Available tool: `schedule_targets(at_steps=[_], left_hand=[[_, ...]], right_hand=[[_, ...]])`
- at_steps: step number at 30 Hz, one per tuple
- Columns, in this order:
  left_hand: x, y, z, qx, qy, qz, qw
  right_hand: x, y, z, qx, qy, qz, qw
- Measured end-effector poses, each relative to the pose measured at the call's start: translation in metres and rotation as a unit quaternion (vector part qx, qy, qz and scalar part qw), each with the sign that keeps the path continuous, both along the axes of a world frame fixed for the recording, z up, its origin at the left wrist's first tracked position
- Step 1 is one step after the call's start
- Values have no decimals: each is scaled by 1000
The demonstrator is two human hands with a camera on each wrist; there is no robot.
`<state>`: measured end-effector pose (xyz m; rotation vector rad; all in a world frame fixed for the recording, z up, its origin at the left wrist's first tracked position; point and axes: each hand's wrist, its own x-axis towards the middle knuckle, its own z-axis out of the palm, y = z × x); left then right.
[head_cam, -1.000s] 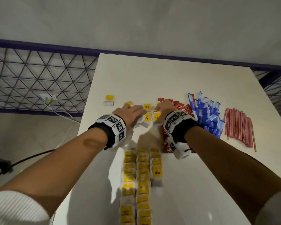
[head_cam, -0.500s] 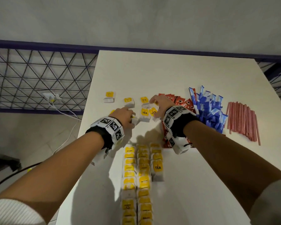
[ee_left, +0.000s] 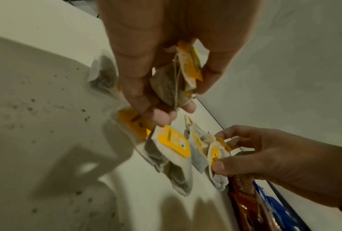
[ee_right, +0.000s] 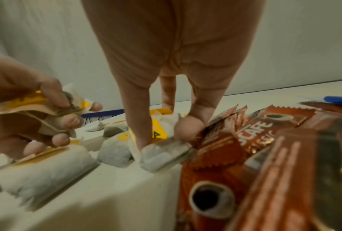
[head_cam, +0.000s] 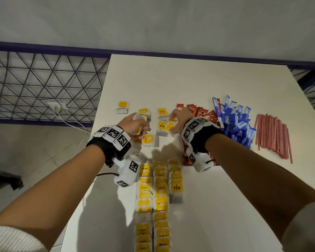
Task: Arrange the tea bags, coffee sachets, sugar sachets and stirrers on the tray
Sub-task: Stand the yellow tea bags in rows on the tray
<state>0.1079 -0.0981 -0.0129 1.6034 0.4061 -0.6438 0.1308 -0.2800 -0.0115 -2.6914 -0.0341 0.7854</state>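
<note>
Loose tea bags [head_cam: 148, 140] with yellow tags lie scattered mid-table, and rows of tea bags [head_cam: 159, 197] run toward me. My left hand [head_cam: 136, 124] is lifted a little and grips a bunch of tea bags [ee_left: 178, 81] in curled fingers. My right hand [head_cam: 176, 120] pinches a tea bag [ee_right: 162, 150] lying on the table, thumb and fingers on it. Red coffee sachets [head_cam: 200, 113], blue sugar sachets [head_cam: 236, 122] and red stirrers [head_cam: 273, 135] lie to the right. No tray is in view.
The white table [head_cam: 189, 84] has bare surface at the back and front right. Its left edge drops to the floor, where a wire-mesh fence [head_cam: 35, 88] and a socket with cable [head_cam: 58, 108] stand. A grey wall runs behind.
Both hands drew back slightly toward me. My left hand rose off the table holding tea bags, and my right hand shifted onto another tea bag beside the coffee sachets.
</note>
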Motion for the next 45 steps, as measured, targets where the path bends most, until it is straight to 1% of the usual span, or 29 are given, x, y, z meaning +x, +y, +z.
schedule_targets(at_steps=[1,2,3,4,5,6,7,10,12,14,16,18,20,22,23,25,26,29,31,34,36,39,40,42,44,45], left_hand=[[1,-1,-2,21,-11,-2,1000],[1,-2,-2,66,-30,-23,997],[1,-1,-2,128,-50,-65,988],[1,-1,-2,197,-68,-122,971],[0,0,-1,264,-80,-179,944],[-1,1,-1,312,-86,-220,920],[-1,3,-1,336,-89,-238,907],[-5,4,-3,354,-72,-256,897],[-9,2,-5,372,-74,-281,882],[-13,-2,-5,401,-88,-297,862],[-16,-4,-6,429,-95,-311,843],[-18,-4,-5,438,-91,-312,838],[-18,-3,-4,432,-83,-299,847],[-19,-1,1,405,-79,-276,868],[-20,1,3,382,-74,-256,885],[-23,5,8,311,-58,-201,927],[-26,7,10,274,-49,-177,944],[-36,13,21,147,-14,-118,982],[-47,16,30,59,-2,-65,996],[-71,19,42,-26,9,-22,999],[-88,21,47,-97,25,6,995],[-114,24,51,-200,70,50,976],[-122,23,51,-229,80,59,968],[-136,20,51,-260,87,71,959],[-151,16,48,-263,78,81,958],[-157,14,46,-250,72,80,962]], right_hand=[[0,1,-1,1,-3,3,1000],[0,2,-1,-2,-4,9,1000],[0,4,0,-4,-3,16,1000],[0,5,0,-6,-3,25,1000],[0,5,1,-9,-2,34,999],[1,6,2,-13,-2,42,999],[1,6,4,-18,-4,52,998],[2,4,8,-22,-16,71,997],[0,4,12,-5,-36,66,997],[-4,4,15,22,-58,42,997],[-9,3,18,67,-70,-3,995],[-15,2,21,105,-66,-33,992],[-22,0,25,129,-62,-44,989],[-28,-2,30,147,-61,-48,986],[-32,-3,33,158,-51,-48,985],[-40,-4,38,205,-8,-60,977],[-44,-3,42,238,14,-71,969],[-57,5,53,323,68,-122,936],[-67,12,62,363,87,-144,916],[-82,23,73,419,84,-161,890],[-94,31,78,447,76,-165,876],[-114,42,76,453,72,-161,874],[-121,44,76,449,69,-159,876],[-136,48,74,418,42,-143,896],[-148,47,69,376,1,-123,918],[-153,45,67,367,-9,-119,922]])
